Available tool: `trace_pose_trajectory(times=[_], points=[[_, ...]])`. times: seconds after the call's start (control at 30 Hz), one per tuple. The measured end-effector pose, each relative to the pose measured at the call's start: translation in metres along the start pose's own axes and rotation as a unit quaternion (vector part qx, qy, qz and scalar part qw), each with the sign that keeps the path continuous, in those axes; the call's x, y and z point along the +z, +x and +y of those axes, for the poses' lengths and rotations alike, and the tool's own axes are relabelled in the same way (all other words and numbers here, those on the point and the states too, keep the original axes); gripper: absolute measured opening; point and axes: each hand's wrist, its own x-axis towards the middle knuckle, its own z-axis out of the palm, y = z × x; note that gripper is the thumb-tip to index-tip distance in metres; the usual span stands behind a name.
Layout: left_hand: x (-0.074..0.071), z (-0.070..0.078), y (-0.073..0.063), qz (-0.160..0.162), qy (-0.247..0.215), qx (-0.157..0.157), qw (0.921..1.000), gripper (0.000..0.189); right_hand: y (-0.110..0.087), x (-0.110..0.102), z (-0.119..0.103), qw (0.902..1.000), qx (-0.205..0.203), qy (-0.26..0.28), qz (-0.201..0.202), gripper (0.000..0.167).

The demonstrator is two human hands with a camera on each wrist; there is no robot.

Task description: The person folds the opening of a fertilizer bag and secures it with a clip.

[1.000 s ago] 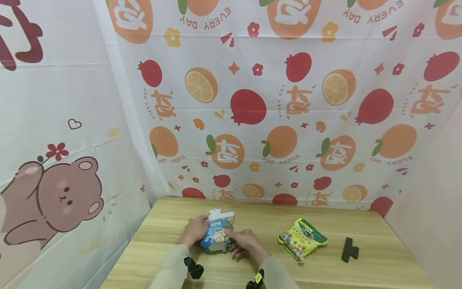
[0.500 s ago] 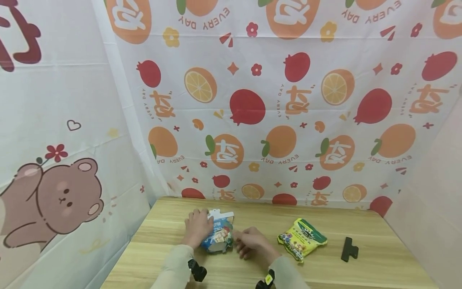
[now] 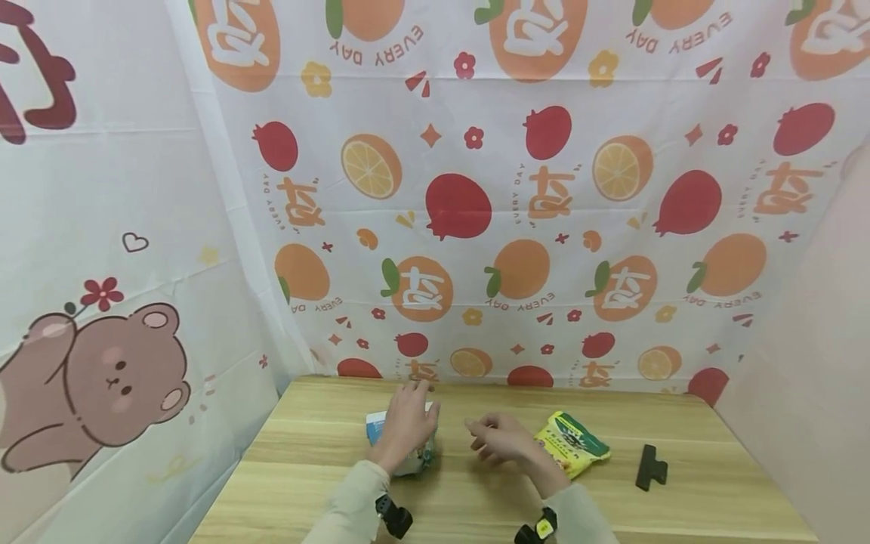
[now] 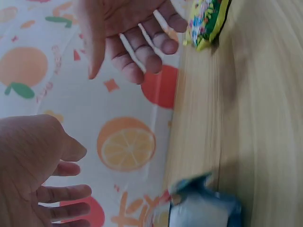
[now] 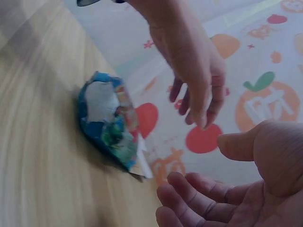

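Note:
A blue snack bag lies on the wooden table with a white clip across its top end. In the head view my left hand is raised over this bag and covers much of it. Its fingers are extended and hold nothing, as the left wrist view also shows. To the right, my right hand hovers above the table with loosely bent fingers and nothing in them. Just beyond it lies a yellow-green snack bag, partly behind the right wrist. A black clip rests farther right.
The wooden table meets a fruit-print cloth along its back edge. A cloth with a printed bear hangs on the left side. Black cameras are strapped to both wrists.
Both hands have let go of the blue bag. The left hand has lifted and shifted right over it, while the right hand has drawn away to the right, towards the yellow-green bag.

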Motion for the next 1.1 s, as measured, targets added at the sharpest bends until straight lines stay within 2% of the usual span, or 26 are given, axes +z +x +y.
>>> trace_pose_trajectory(times=[0.17, 0.37, 0.7, 0.93, 1.1], points=[[0.006, 0.011, -0.005, -0.015, -0.025, 0.018, 0.9994, 0.025, -0.011, -0.015, -0.001, 1.0000, -0.003, -0.002, 0.008, 0.048], [0.017, 0.024, -0.010, -0.038, -0.043, 0.039, 0.9976, 0.024, -0.022, -0.034, 0.006, 0.9991, -0.001, -0.015, 0.039, 0.045], [0.032, 0.046, -0.017, -0.099, -0.072, 0.063, 0.9904, 0.027, -0.042, -0.065, 0.023, 0.9964, 0.017, -0.014, 0.081, 0.043], [0.047, 0.056, -0.016, -0.108, -0.092, 0.072, 0.9873, 0.025, -0.048, -0.082, 0.039, 0.9889, 0.033, -0.042, 0.138, 0.035], [0.058, 0.058, -0.015, -0.113, -0.100, 0.076, 0.9856, 0.024, -0.053, -0.091, 0.048, 0.9857, 0.053, -0.049, 0.152, 0.031]])
